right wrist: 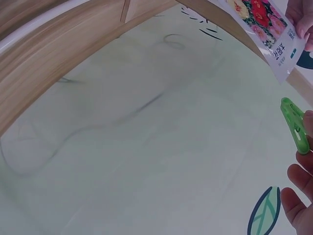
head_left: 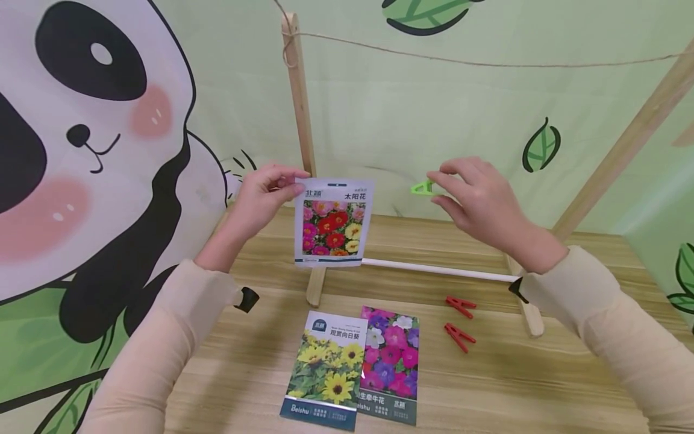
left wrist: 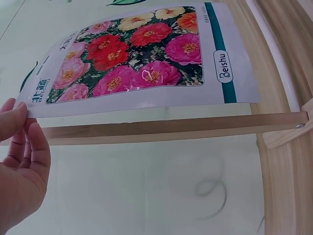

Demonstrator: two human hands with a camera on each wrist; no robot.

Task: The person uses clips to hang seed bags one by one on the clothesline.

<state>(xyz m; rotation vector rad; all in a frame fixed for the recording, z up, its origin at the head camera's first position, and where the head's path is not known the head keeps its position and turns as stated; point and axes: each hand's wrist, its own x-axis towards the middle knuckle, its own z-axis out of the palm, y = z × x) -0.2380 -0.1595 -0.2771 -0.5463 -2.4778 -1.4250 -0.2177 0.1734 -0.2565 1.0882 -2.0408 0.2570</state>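
Note:
My left hand [head_left: 271, 196] pinches the upper left corner of a seed packet [head_left: 333, 223] with red, pink and yellow flowers on it. The packet hangs upright above the table, its front facing me. To the right, my right hand [head_left: 479, 196] pinches a green clothespin [head_left: 423, 188] between thumb and fingers, apart from the packet. The right wrist view shows the clothespin [right wrist: 295, 125] at the fingertips. In the left wrist view the packet [left wrist: 142, 58] stretches out from the thumb and fingers [left wrist: 36, 152].
A twine line [head_left: 434, 58] runs between two wooden posts [head_left: 300, 96] above the hands. On the table [head_left: 249, 374] lie a sunflower seed packet [head_left: 325, 374], a petunia-like flower packet [head_left: 391, 355] partly beneath it, and two red clothespins [head_left: 461, 305]. A white rod [head_left: 439, 269] joins the stand's feet.

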